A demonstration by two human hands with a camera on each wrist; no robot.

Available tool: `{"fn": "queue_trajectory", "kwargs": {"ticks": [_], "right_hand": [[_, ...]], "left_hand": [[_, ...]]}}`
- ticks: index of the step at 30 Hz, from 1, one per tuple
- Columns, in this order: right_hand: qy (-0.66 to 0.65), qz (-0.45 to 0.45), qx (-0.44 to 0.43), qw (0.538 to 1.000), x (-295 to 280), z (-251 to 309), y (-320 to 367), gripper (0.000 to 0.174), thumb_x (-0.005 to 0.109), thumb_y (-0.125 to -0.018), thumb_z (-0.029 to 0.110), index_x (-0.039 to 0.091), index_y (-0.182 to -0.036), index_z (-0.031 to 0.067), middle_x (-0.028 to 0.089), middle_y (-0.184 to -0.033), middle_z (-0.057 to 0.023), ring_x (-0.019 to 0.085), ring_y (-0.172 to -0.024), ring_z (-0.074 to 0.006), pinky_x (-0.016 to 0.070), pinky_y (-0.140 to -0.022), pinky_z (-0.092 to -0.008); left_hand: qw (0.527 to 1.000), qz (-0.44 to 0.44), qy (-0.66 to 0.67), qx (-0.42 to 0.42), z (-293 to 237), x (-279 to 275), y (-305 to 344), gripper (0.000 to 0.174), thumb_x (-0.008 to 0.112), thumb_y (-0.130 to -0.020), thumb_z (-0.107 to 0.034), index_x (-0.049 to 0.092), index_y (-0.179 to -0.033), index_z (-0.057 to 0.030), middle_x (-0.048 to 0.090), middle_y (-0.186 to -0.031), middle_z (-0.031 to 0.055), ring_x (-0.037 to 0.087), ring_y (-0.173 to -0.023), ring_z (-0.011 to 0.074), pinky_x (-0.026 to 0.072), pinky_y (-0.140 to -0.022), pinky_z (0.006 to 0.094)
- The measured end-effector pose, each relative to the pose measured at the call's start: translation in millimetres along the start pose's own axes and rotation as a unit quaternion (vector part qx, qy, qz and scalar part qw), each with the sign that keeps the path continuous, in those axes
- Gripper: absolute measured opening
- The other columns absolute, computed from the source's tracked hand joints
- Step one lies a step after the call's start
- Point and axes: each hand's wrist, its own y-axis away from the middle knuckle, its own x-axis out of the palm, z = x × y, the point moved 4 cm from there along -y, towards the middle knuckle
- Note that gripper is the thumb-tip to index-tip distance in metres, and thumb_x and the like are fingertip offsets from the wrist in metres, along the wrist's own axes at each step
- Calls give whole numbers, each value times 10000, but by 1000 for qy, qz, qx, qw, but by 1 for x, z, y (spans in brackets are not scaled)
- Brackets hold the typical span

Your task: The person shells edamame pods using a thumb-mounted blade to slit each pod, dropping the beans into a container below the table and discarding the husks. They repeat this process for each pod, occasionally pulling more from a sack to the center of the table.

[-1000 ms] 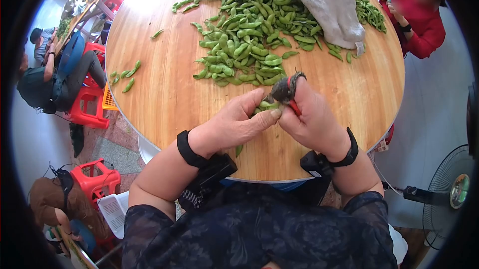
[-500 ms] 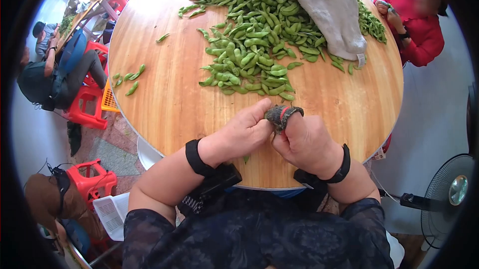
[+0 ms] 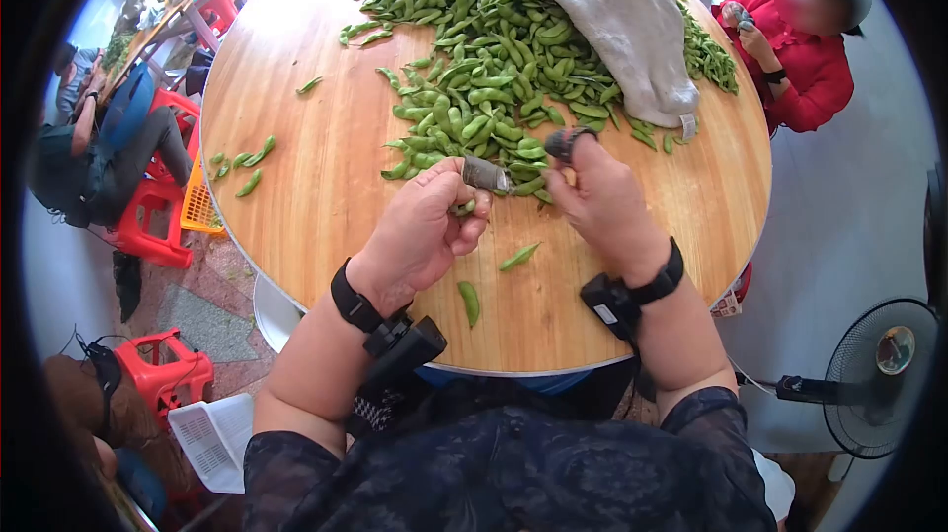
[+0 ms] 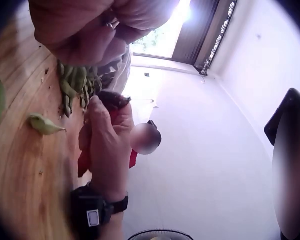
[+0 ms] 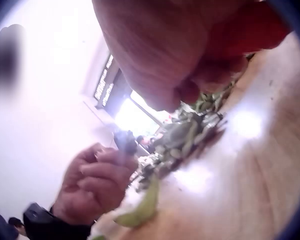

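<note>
My left hand (image 3: pixel 420 226) curls its fingers round a green soybean pod (image 3: pixel 464 207) near the table's front. A grey wrap (image 3: pixel 486 175) covers its index finger. To its right, my right hand (image 3: pixel 607 201) is raised close to the pile, with a dark cover (image 3: pixel 570 144) on one digit. Its fingers are curled, and a red-handled tool (image 5: pixel 250 30) shows in its palm in the right wrist view, mostly hidden. Two loose pods lie between my arms, one plump pod (image 3: pixel 519 256) and one longer pod (image 3: pixel 469 303). The big pod pile (image 3: pixel 474 108) lies just beyond both hands.
A pale cloth (image 3: pixel 632 29) covers part of the pile on the round wooden table (image 3: pixel 296 187). A few pods (image 3: pixel 251 183) lie at the left. A person in red (image 3: pixel 815 78) sits across at the right. A fan (image 3: pixel 879 374) stands right; a white basket (image 3: pixel 215 438) is at lower left.
My hands were together over the front of the table and have moved apart, the right one going up and to the right. A plump loose pod now shows on the table below them.
</note>
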Motion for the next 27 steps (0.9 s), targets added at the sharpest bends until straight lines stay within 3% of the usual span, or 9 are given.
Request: {"fn": "queue_trajectory", "kwargs": {"ticks": [6,8,9,11,12,17,19,23,27], "right_hand": [[129,2,-72,989,20,9,-8,227,621,-839,70,537,-1046,29,611,-868,-128,619,-618,-270,492,-543,-344],[-183,-108,-13,977,19,-19,-7,215,609,-853,74,529,-1053,57,579,-770,-64,548,-502,-161,438,-436,-281],[-183,-106,-14,977,8,-11,-7,215,609,-853,74,529,-1053,57,579,-770,-64,548,-502,-161,438,-436,-281],[-471,31,242,848,2,4,1,202,599,-893,79,535,-1085,72,557,-776,12,474,-535,-45,378,-446,-190],[-502,12,228,834,5,11,4,197,592,-910,91,537,-1099,81,551,-784,39,446,-541,-10,353,-450,-162],[-467,-29,136,873,9,23,8,165,573,-911,76,524,-1065,46,557,-788,11,447,-463,-22,363,-401,-190],[-485,40,215,847,5,17,12,113,524,-923,81,521,-1026,35,561,-793,-8,473,-467,-37,389,-414,-195],[-476,56,243,843,-3,5,17,79,475,-921,81,505,-984,44,550,-737,-7,470,-450,-45,397,-414,-199],[-426,177,225,858,-9,19,17,87,436,-885,58,479,-960,44,517,-663,0,458,-445,-50,388,-408,-211]], "left_hand": [[998,-55,12,-15,7,1,-1,102,446,-940,-146,506,-990,-81,555,-817,34,512,-586,85,375,-444,179],[998,-10,-54,-2,11,0,-3,123,510,-960,-190,538,-974,-71,530,-750,-11,490,-555,53,381,-454,181],[999,-11,-53,0,12,1,-4,123,510,-960,-190,538,-974,-71,530,-750,-11,490,-555,53,381,-454,181],[994,13,-111,-7,17,7,-6,146,536,-961,-242,538,-988,-98,525,-767,-23,489,-557,59,388,-448,175],[995,7,-95,-11,17,15,-4,173,535,-966,-271,549,-958,-98,500,-739,-41,463,-548,41,345,-436,172],[993,57,-99,-32,24,11,-6,178,526,-972,-267,539,-905,-102,456,-695,-57,399,-545,30,281,-457,172],[990,44,-131,-8,23,9,-6,166,511,-979,-250,537,-897,-108,442,-689,-63,384,-544,30,279,-463,174],[982,74,-173,18,24,14,-2,190,473,-991,-211,591,-984,-62,432,-647,-89,372,-563,-2,312,-487,177],[955,100,-277,42,20,22,0,203,487,-979,-190,596,-928,-26,515,-745,-46,438,-695,25,387,-607,206]]}}
